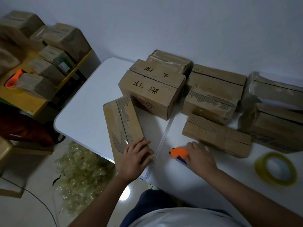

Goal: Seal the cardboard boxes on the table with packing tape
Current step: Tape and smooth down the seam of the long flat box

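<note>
A long flat cardboard box (pixel 122 123) lies at the near left of the white table (pixel 82 102), with shiny clear tape along its top seam. My left hand (pixel 136 155) grips its near end. My right hand (pixel 199 157) rests on an orange tape dispenser (pixel 178 152) that lies on the table beside that box. A loose roll of yellowish packing tape (pixel 276 169) lies to the right, blurred. Several more cardboard boxes stand behind, among them a large one with black writing (pixel 150 89) and a low one (pixel 216 136) just beyond my right hand.
Left of the table a yellow shelf (pixel 21 99) holds several stacked boxes and a second orange dispenser (pixel 14 79). A heap of crumpled clear tape (pixel 82 171) lies on the floor by the table's near-left corner. A black cable (pixel 32 195) runs over the floor.
</note>
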Available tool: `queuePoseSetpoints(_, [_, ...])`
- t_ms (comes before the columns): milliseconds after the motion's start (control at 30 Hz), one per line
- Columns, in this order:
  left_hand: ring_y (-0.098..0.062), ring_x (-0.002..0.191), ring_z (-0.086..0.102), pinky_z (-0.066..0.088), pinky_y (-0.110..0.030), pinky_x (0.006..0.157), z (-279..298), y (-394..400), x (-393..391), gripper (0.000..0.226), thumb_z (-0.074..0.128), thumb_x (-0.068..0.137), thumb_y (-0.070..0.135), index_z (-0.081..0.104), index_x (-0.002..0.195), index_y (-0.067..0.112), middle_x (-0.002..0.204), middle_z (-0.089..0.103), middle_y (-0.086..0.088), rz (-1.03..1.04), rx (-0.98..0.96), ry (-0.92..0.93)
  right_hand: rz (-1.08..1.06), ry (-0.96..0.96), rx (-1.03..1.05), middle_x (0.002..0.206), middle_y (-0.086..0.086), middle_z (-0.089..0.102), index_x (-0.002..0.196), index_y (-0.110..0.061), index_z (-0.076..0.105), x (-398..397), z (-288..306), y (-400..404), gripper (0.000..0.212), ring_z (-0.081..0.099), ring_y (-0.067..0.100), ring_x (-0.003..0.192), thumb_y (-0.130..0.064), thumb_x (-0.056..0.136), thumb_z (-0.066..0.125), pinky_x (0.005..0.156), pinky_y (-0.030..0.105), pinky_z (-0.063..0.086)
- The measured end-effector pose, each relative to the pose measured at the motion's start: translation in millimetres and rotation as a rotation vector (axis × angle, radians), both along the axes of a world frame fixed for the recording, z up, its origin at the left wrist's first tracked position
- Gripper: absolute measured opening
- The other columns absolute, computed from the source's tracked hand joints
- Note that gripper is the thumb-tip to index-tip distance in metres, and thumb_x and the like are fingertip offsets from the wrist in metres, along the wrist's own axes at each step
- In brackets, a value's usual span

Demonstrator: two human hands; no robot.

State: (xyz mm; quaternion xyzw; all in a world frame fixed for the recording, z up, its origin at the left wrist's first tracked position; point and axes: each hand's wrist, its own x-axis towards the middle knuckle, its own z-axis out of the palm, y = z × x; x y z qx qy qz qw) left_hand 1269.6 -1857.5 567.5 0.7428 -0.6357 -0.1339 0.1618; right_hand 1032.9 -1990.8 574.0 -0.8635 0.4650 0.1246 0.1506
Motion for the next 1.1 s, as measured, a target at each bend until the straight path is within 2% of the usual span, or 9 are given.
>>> queuePoseSetpoints(67, [-0.013, 0.142, 0.032, 0.026, -0.038, 0.107, 0, 0, 0, 0.025, 0.053, 0.097, 0.047, 0.069, 0.107, 0.031, 0.142, 0.052, 0.014, -0.001, 0.003, -0.005, -0.134, -0.260, 0.200, 0.107, 0.001, 0.061, 0.108, -0.018, 0.051, 13, 2, 8, 0.019, 0.056, 0.013, 0.082, -0.033, 0.096, 0.052, 0.069, 0.028, 0.042])
queuePoseSetpoints(133, [-0.012, 0.142, 0.031, 0.026, -0.037, 0.107, 1, -1, 1, 0.033, 0.046, 0.096, 0.052, 0.069, 0.108, 0.031, 0.142, 0.051, 0.014, -0.003, 0.017, -0.010, -0.521, -0.533, 0.761, 0.109, 0.018, 0.063, 0.115, -0.008, 0.053, 38, 11, 20, 0.025, 0.054, 0.013, 0.076, -0.026, 0.098, 0.053, 0.073, 0.035, 0.048])
queuePoseSetpoints(200, [-0.012, 0.143, 0.029, 0.026, -0.038, 0.108, 3, -1, 1, 0.037, 0.042, 0.096, 0.054, 0.068, 0.109, 0.031, 0.143, 0.050, 0.014, -0.006, 0.031, -0.005, -0.798, -0.680, 1.198, 0.117, 0.029, 0.056, 0.131, 0.004, 0.045, 58, 14, 30, 0.044, 0.054, 0.016, 0.082, -0.027, 0.101, 0.049, 0.088, 0.044, 0.048])
queuePoseSetpoints(267, [-0.013, 0.142, 0.030, 0.028, -0.042, 0.109, 4, -1, 0, 0.037, 0.043, 0.096, 0.054, 0.067, 0.113, 0.031, 0.144, 0.049, 0.012, -0.009, 0.041, 0.006, -0.866, -0.711, 1.358, 0.115, 0.017, 0.061, 0.127, 0.000, 0.050, 68, 13, 37, 0.043, 0.060, 0.020, 0.099, -0.034, 0.102, 0.045, 0.091, 0.035, 0.048])
queuePoseSetpoints(367, [-0.012, 0.141, 0.033, 0.027, -0.039, 0.112, 8, -1, 0, 0.042, 0.047, 0.098, 0.048, 0.051, 0.136, 0.030, 0.154, 0.037, 0.011, 0.003, 0.037, 0.087, -0.913, -0.804, 1.292, 0.096, 0.007, 0.068, 0.100, -0.011, 0.062, 70, 6, 40, 0.019, 0.064, 0.016, 0.089, -0.027, 0.099, 0.053, 0.080, 0.024, 0.050])
queuePoseSetpoints(500, [-0.015, 0.142, 0.037, 0.032, -0.042, 0.115, 10, 2, 13, 0.041, 0.036, 0.105, 0.032, 0.047, 0.144, 0.024, 0.155, 0.038, 0.006, 0.006, -0.012, -0.004, -0.932, -0.878, 1.095, 0.083, 0.002, 0.066, 0.096, -0.009, 0.066, 67, -3, 45, 0.012, 0.062, 0.012, 0.079, -0.020, 0.095, 0.061, 0.072, 0.023, 0.049])
queuePoseSetpoints(700, [-0.012, 0.152, 0.011, 0.013, -0.044, 0.123, -1, 17, 16, 0.052, 0.021, 0.105, 0.050, 0.027, 0.153, 0.030, 0.162, 0.020, 0.008, -0.024, 0.087, -0.145, -0.897, -1.012, 0.908, 0.070, -0.005, 0.068, 0.086, -0.007, 0.065, 62, -11, 61, 0.011, 0.063, 0.000, 0.066, -0.016, 0.092, 0.063, 0.068, 0.022, 0.043])
queuePoseSetpoints(900, [-0.020, 0.152, 0.014, 0.017, -0.047, 0.122, -10, 18, 21, 0.078, 0.039, 0.094, 0.070, 0.030, 0.154, 0.022, 0.163, 0.022, -0.001, -0.109, 0.055, -0.271, -0.887, -1.054, 0.885, 0.069, -0.006, 0.068, 0.087, -0.004, 0.065, 62, -16, 59, 0.011, 0.063, 0.000, 0.066, -0.014, 0.091, 0.065, 0.069, 0.023, 0.043])
queuePoseSetpoints(1100, [-0.025, 0.151, 0.019, 0.023, -0.051, 0.119, -17, 18, 20, 0.078, 0.040, 0.095, 0.067, 0.031, 0.154, 0.017, 0.162, 0.025, -0.007, -0.126, 0.007, -0.376, -0.885, -1.060, 0.892, 0.069, -0.006, 0.068, 0.087, -0.006, 0.067, 62, -21, 58, 0.010, 0.063, -0.001, 0.067, -0.015, 0.090, 0.066, 0.070, 0.024, 0.042])
